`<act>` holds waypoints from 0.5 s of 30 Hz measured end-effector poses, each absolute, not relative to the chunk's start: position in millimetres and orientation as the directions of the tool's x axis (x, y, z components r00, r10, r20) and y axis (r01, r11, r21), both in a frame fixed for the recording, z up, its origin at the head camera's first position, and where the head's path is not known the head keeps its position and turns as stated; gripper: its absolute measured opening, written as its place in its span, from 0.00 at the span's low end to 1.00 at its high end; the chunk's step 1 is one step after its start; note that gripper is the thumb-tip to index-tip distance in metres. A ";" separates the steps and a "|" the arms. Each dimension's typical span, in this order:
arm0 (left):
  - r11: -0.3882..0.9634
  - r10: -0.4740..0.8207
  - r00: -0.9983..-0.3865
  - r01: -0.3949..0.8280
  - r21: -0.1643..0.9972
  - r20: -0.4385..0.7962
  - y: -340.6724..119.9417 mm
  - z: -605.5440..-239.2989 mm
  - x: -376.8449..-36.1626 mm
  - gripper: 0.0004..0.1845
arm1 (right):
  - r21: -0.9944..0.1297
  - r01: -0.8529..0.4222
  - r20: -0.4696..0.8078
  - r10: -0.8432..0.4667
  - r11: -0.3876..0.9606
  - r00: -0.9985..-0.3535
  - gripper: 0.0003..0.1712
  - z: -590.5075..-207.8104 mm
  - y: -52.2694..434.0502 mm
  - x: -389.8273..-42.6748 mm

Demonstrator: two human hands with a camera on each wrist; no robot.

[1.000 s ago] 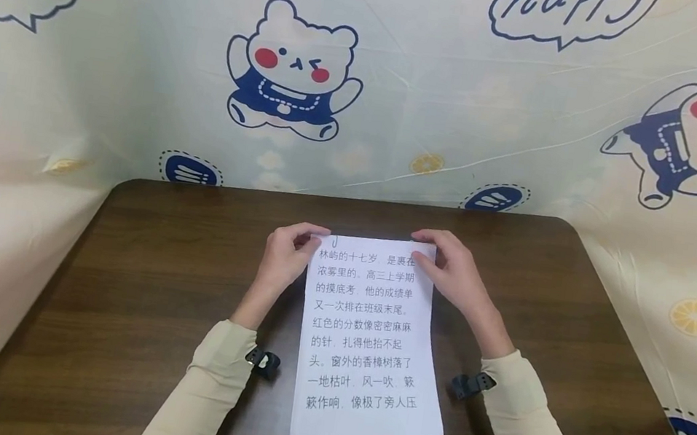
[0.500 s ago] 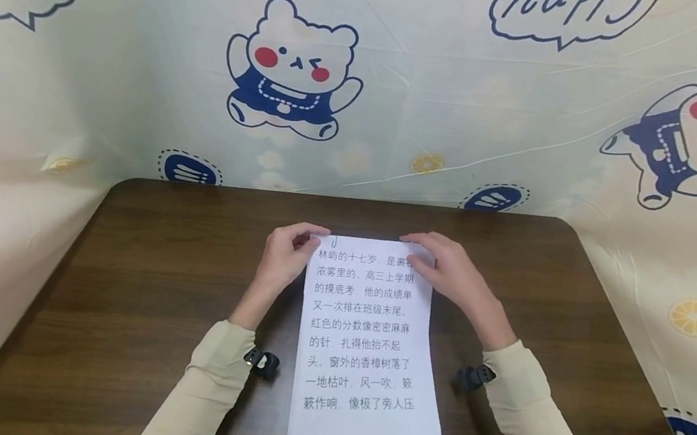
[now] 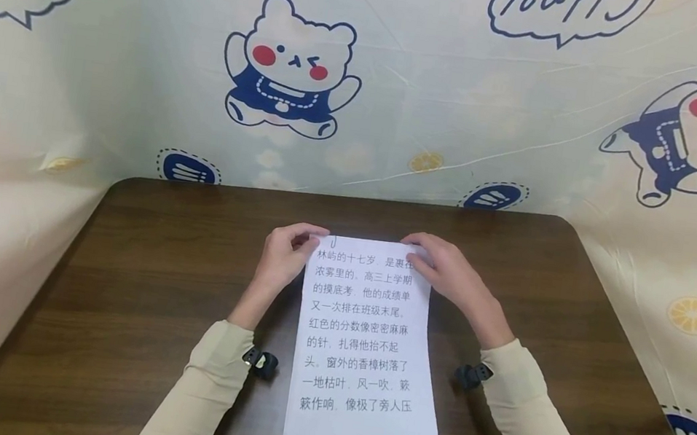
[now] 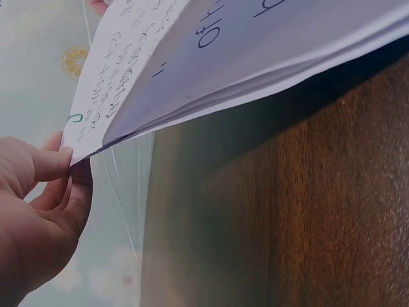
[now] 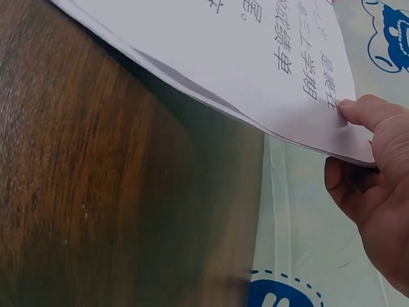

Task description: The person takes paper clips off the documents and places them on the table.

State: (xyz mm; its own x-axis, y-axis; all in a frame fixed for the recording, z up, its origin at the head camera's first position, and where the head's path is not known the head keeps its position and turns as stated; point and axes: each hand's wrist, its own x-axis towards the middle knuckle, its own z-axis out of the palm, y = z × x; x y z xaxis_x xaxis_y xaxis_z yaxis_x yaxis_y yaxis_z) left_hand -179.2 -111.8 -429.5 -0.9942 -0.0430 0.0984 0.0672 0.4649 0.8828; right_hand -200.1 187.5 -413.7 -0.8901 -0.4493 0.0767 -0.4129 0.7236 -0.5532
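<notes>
Head: paper stack [image 3: 365, 344] btwn hands [image 3: 282, 256]

Both arms are clothed in long, close-fitting sleeves of plain cream fabric, ending at the wrists. A small black clip-like device with a pale detail sits at each cuff. The left hand [image 3: 281, 256] and right hand [image 3: 450, 273] are bare, without rings visible.
</notes>
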 end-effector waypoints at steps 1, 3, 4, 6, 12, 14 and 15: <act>0.468 -0.042 -0.994 0.067 0.881 0.097 -112.0 -429.9 -179.2 0.11 | -0.540 -0.419 0.078 -0.452 0.730 -0.889 0.21 -414.0 187.0 -200.2; 0.465 -0.042 -0.995 0.062 0.883 0.092 -112.2 -430.2 -179.7 0.11 | -0.512 -0.434 0.080 -0.462 0.741 -0.883 0.21 -414.1 186.1 -200.2; 0.466 -0.043 -0.995 0.061 0.883 0.092 -112.2 -430.2 -179.9 0.11 | -0.501 -0.439 0.078 -0.466 0.746 -0.881 0.21 -414.1 185.8 -200.1; 0.464 -0.046 -0.995 0.056 0.884 0.087 -112.5 -430.4 -180.1 0.11 | -0.488 -0.437 0.067 -0.467 0.755 -0.882 0.21 -414.1 185.0 -199.6; 0.463 -0.054 -0.996 0.044 0.885 0.078 -112.5 -432.5 -180.1 0.11 | -0.484 -0.414 0.038 -0.454 0.771 -0.890 0.20 -417.2 182.5 -199.1; 0.465 -0.053 -0.996 0.044 0.884 0.078 -112.3 -432.9 -179.6 0.11 | -0.483 -0.419 0.045 -0.456 0.769 -0.889 0.20 -418.4 181.9 -199.3; 0.465 -0.055 -0.995 0.045 0.884 0.080 -112.2 -433.1 -179.4 0.11 | -0.482 -0.422 0.050 -0.457 0.767 -0.888 0.19 -418.6 181.5 -199.3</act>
